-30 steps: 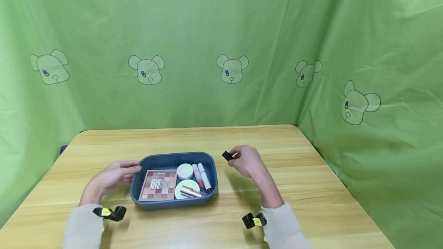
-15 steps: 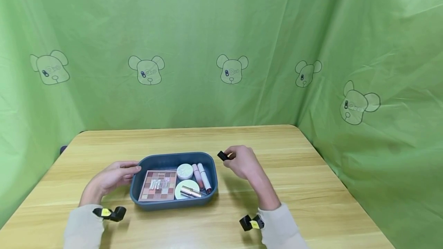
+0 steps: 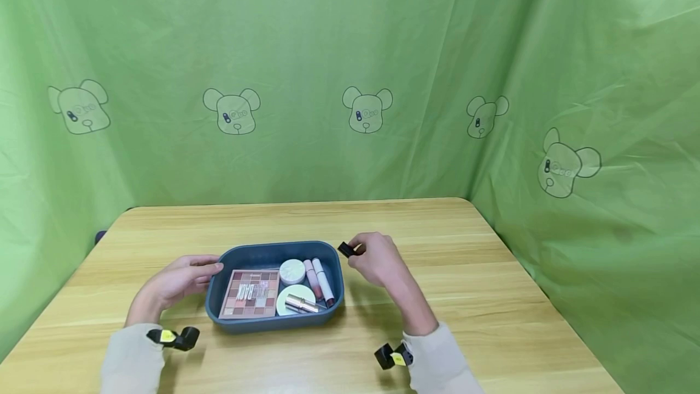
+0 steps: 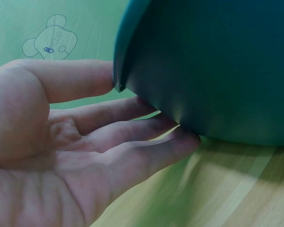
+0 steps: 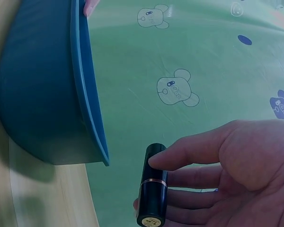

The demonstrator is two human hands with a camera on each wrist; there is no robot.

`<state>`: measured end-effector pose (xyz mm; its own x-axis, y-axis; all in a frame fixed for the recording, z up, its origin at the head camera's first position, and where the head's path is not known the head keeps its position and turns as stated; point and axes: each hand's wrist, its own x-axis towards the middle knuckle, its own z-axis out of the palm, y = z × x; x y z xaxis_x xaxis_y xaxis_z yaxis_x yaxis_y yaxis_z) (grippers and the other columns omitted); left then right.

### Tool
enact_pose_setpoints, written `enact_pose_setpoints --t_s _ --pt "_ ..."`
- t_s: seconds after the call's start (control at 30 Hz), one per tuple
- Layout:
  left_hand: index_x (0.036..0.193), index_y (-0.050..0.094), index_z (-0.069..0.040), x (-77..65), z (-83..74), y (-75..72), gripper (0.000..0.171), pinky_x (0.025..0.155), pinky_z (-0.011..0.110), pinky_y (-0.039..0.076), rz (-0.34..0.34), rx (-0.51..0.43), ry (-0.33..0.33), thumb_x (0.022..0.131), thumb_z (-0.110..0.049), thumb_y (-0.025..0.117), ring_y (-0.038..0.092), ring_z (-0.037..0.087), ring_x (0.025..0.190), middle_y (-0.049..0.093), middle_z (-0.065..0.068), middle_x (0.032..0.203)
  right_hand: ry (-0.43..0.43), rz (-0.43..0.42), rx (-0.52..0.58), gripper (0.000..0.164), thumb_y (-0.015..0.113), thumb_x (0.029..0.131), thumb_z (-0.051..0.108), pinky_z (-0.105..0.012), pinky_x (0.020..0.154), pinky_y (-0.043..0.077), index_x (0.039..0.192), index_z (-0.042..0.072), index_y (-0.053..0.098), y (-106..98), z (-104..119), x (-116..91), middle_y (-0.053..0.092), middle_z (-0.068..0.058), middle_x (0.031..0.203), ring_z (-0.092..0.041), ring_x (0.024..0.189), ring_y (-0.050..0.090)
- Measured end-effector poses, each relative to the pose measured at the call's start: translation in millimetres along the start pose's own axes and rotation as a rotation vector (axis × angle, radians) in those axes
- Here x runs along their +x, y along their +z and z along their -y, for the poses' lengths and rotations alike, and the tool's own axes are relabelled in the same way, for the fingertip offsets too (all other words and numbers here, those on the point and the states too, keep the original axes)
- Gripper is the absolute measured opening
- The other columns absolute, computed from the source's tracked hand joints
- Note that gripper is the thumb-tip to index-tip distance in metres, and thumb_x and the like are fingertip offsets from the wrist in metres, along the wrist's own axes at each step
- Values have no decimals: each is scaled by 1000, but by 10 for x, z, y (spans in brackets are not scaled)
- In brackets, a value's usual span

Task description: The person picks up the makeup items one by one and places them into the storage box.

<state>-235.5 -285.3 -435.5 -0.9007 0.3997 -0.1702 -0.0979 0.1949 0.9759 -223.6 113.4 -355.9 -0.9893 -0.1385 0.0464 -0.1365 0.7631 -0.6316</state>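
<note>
A black lipstick tube (image 5: 154, 187) with a thin gold band is pinched between the thumb and fingers of my right hand (image 3: 377, 258). It is held above the table, just off the right end of a blue-grey bin (image 3: 273, 324). My left hand (image 3: 177, 281) touches the bin's left end, thumb at the rim and fairly straight fingers (image 4: 146, 161) against the outer wall. Inside the bin lie an eyeshadow palette (image 3: 250, 293), a white round jar (image 3: 292, 271), a pale round compact (image 3: 281, 301), a gold-toned lipstick tube (image 3: 301, 303) and two slim lip gloss tubes (image 3: 322, 281).
The bin stands on a light wood table (image 3: 437, 230) with rounded far corners. A green curtain (image 3: 306, 157) printed with bear heads hangs behind it and along the sides. Each wrist carries a small black camera.
My right hand has moved a little to the left with the black lipstick tube, closer to the bin's right rim. My left hand and the bin have stayed still.
</note>
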Motion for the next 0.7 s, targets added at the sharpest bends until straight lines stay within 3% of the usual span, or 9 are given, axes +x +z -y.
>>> enact_pose_setpoints --t_s 0.4,0.7 --pt "145 30 24 -5 -14 6 62 101 34 57 -1 -5 -4 105 -18 53 65 19 118 56 33 139 -16 18 2 21 74 85 5 -26 61 54 106 4 74 70 43 -11 73 -9 89 -19 76 65" --pt "145 29 23 -9 -4 4 62 103 35 56 -6 8 -7 105 -18 53 62 29 124 52 36 142 -16 20 -1 22 74 86 7 -26 62 55 108 4 74 98 72 -16 73 -10 91 -19 76 65"
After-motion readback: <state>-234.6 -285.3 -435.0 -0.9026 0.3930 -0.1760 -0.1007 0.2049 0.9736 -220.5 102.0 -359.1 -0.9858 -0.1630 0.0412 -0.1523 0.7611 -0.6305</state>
